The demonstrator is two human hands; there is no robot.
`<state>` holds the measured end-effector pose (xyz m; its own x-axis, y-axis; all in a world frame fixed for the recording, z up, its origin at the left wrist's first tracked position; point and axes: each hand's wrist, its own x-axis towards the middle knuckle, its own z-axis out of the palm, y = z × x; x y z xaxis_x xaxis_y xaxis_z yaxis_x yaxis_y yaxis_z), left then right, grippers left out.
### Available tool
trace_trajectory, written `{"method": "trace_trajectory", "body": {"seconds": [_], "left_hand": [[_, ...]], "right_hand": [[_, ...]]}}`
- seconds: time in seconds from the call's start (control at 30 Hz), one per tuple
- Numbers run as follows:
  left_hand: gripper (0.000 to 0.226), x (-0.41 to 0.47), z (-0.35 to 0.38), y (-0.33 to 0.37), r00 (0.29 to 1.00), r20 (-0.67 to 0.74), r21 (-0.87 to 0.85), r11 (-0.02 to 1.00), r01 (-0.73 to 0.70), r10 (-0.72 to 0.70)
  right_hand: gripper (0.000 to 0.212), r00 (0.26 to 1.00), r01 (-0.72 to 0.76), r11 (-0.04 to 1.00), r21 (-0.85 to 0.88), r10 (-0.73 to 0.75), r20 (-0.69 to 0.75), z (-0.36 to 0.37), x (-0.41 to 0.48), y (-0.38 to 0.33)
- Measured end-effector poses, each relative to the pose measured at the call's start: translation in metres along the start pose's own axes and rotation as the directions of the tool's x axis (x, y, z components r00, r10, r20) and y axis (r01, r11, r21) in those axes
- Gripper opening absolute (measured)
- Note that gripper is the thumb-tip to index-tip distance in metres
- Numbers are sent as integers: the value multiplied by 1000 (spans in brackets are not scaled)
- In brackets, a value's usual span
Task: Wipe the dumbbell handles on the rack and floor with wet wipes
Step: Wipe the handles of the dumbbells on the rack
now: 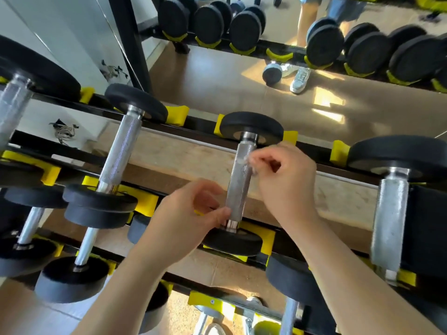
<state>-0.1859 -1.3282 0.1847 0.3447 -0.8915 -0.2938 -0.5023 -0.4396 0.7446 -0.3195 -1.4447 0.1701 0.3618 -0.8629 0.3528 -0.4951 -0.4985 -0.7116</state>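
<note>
Head view: a dumbbell handle on the rack is met by both hands. A small crumpled wipe is pinched in the right hand; the handle's lower end is touched by the left hand's loosely curled, empty grip.

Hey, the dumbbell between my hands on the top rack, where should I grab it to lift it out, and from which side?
Probably the knurled steel handle of the dumbbell, at its bare middle, coming from above. It lies across the rack's yellow cradles with its top side open, and the black end discs look too wide to grip.
</note>
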Motion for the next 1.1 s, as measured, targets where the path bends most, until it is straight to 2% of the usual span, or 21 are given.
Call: {"method": "trace_trajectory", "body": {"seconds": [0.07, 0.13, 0.17, 0.2, 0.23, 0.27, 0.3, 0.37, 0.43, 0.47, 0.57, 0.63, 0.7, 0.77, 0.83, 0.93, 0.97, 1.0, 1.03, 1.1], "left_hand": [[40, 13, 6, 8, 1000, -7, 70, 997, 27, -27], [43, 23, 13, 14, 999, -27, 102, 994, 32, -30], [41, 26, 15, 17, 998, -58, 116, 993, 34, -28], [39, 29, 16, 18, 996, -89, 130, 991, 34, -22], [39, 31, 17, 20, 994, -110, 137, 990, 30, -15], [39, 34, 18, 22, 993, -117, 134, 991, 27, -11], [38, 38, 18, 25, 992, -125, 126, 992, 24, -8], [40, 49, 20, 31, 986, -166, 146, 989, 16, 9], [48, 62, 23, 37, 979, -199, 198, 980, -3, 43], [53, 66, 24, 38, 979, -197, 162, 987, -9, 41], [52, 68, 23, 35, 995, -87, -185, 982, 40, -57], [37, 63, 17, 32, 992, 35, -380, 916, 125, -121], [23, 61, 12, 30, 989, 89, -403, 904, 143, -117], [16, 62, 7, 29, 992, 85, -375, 919, 121, -96], [14, 60, 4, 28, 988, 103, -409, 901, 147, -114], [11, 51, 2, 25, 981, 136, -500, 845, 190, -140], [11, 48, 4, 26, 979, 139, -504, 841, 198, -148], [24, 47, 7, 27, 980, 132, -463, 866, 191, -146], [37, 47, 12, 30, 985, 110, -393, 904, 168, -135], [45, 52, 20, 33, 995, 33, -292, 951, 101, -96]], "right_hand": [[5, 991, -125, 988, 91, 129, -40, 5, 4, -4], [10, 950, -311, 911, 271, 307, 57, 4, -9, -5], [14, 895, -443, 790, 423, 420, 152, 3, -15, -4], [17, 821, -555, 605, 570, 509, 258, 1, -17, -3], [18, 749, -620, 406, 672, 563, 350, -1, -17, -2], [19, 694, -643, 253, 723, 592, 410, -2, -16, -1], [19, 658, -648, 161, 745, 611, 440, -1, -15, 0], [20, 629, -650, 99, 753, 627, 460, 0, -15, -2], [22, 627, -654, 111, 748, 632, 455, 1, -18, -4], [22, 633, -655, 137, 743, 635, 442, 0, -19, -4], [22, 668, -656, 268, 705, 642, 377, -2, -21, -2], [22, 690, -650, 326, 686, 632, 354, -2, -19, -3], [13, 715, -644, 380, 664, 608, 345, -2, -18, -5], [9, 765, -623, 516, 588, 559, 320, 0, -19, -8], [15, 816, -567, 652, 504, 528, 235, 6, -17, -7], [11, 870, -468, 757, 456, 487, 84, 9, -6, -5], [10, 869, -460, 753, 471, 490, 65, 10, -3, -2], [10, 857, -472, 720, 508, 510, 72, 10, -2, 0], [12, 837, -498, 673, 547, 538, 100, 10, -5, 2], [15, 799, -557, 583, 592, 571, 189, 10, -17, 0]]}}
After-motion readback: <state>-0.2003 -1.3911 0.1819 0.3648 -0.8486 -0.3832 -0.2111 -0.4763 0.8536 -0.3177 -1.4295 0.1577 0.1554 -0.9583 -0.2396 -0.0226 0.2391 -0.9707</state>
